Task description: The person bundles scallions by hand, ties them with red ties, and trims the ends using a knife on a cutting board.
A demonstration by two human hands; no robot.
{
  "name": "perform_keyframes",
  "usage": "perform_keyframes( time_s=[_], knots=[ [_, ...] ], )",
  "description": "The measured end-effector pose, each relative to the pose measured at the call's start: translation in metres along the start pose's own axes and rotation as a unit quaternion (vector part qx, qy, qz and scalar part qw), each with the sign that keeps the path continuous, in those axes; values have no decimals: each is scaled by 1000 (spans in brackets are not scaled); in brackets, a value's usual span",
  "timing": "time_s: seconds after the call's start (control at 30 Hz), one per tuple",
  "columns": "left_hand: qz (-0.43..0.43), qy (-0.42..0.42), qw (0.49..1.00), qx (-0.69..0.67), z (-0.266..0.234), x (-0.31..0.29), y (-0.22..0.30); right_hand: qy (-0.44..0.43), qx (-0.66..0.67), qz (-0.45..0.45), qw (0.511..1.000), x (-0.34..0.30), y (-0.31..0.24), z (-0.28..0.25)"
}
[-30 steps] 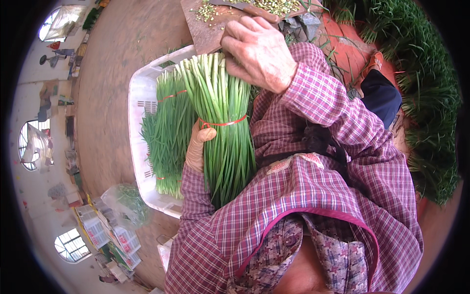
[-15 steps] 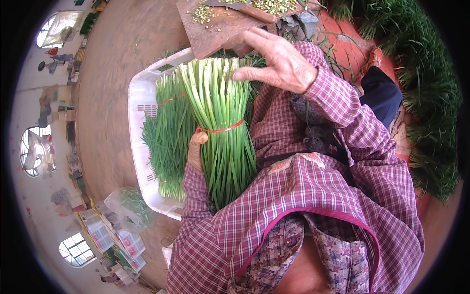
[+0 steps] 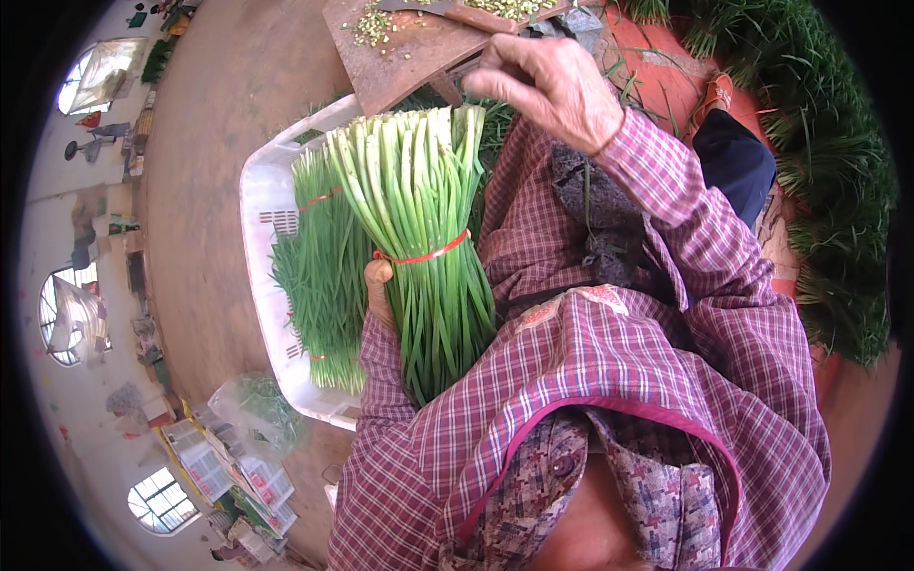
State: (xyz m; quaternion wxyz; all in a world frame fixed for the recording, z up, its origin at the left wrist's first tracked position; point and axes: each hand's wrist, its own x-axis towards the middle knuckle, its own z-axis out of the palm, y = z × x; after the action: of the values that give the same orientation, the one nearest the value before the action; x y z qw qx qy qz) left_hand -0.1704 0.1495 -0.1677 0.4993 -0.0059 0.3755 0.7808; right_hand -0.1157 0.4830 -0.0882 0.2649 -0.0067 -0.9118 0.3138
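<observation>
A thick bunch of garlic chives [image 3: 428,205] stands with its pale cut ends toward the far side, bound by a red band [image 3: 428,251]. My left hand [image 3: 378,284] grips it from the left side, near the band; only the thumb area shows, and the other fingers are hidden behind the stalks. Raised beyond the cut ends, to the right, is my right hand [image 3: 562,90], apart from the bunch. Its fingers are bent in, with thumb and fingertips close together. Whether anything is between them cannot be made out.
A white plastic crate [image 3: 255,205] to the left holds more banded chives [image 3: 328,238]. Past it lies a wooden board [image 3: 381,71] with a knife [image 3: 481,19] and chopped bits. Loose greens [image 3: 838,190] are heaped along the right. A clear plastic bag [image 3: 257,414] sits at lower left.
My right hand has lifted away from the cut ends, toward the far side, and its outstretched fingers have curled in. My left hand keeps its grip on the bunch.
</observation>
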Motion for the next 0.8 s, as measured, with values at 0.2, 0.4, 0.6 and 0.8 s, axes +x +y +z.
perform_keyframes(
  time_s=[0.2, 0.4, 0.6, 0.8],
  knots=[
    [4, -50, 999, -4, 18, 7, -4, -63, 123, -42, 990, -27, -33, 21],
    [22, -42, 999, 2, -4, 8, -10, -14, -37, -87, 995, -14, -37, 21],
    [52, -39, 998, 0, -47, 13, -28, 73, -199, -42, 976, 25, 12, 1],
    [53, -165, 983, -62, -13, 23, -20, 266, -191, 123, 937, 23, 92, -100]
  ],
)
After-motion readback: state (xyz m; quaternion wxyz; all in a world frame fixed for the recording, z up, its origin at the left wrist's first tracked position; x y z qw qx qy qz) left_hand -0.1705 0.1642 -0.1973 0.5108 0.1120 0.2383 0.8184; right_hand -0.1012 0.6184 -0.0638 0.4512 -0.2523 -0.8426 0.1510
